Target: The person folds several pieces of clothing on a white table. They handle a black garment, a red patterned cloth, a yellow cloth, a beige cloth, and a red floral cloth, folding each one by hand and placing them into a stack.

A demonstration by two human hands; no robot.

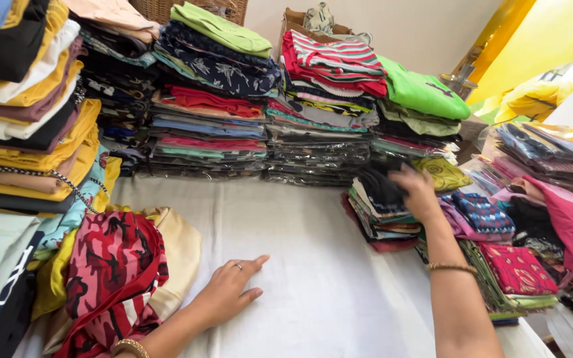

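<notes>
We had our right hand point(418, 192) out at about two o'clock, fingers curled down onto a dark folded garment point(381, 184) on top of a short stack of folded clothes point(379, 222); the motion blur kept us from telling whether the fingers had closed on the cloth or merely rested on it. Our left hand point(228, 288) lay flat and open, palm down, on the white tabletop point(313, 265) at about seven o'clock, holding nothing, a ring on one finger and a bangle at the wrist.

Judging by how things lay, most of the sorting looked done: tall, neat stacks of folded shirts point(213, 99) lined the far edge from ten to one o'clock, many in clear wrappers. What seemed left was the loose red camouflage-print garment point(114, 278) heaped unfolded just beside the left hand at eight o'clock, over cream cloth, and the small piles point(499, 265) crowding the right edge.

The dark garment looked soft, thin and squarely folded, sitting level on striped and plain pieces beneath it.
</notes>
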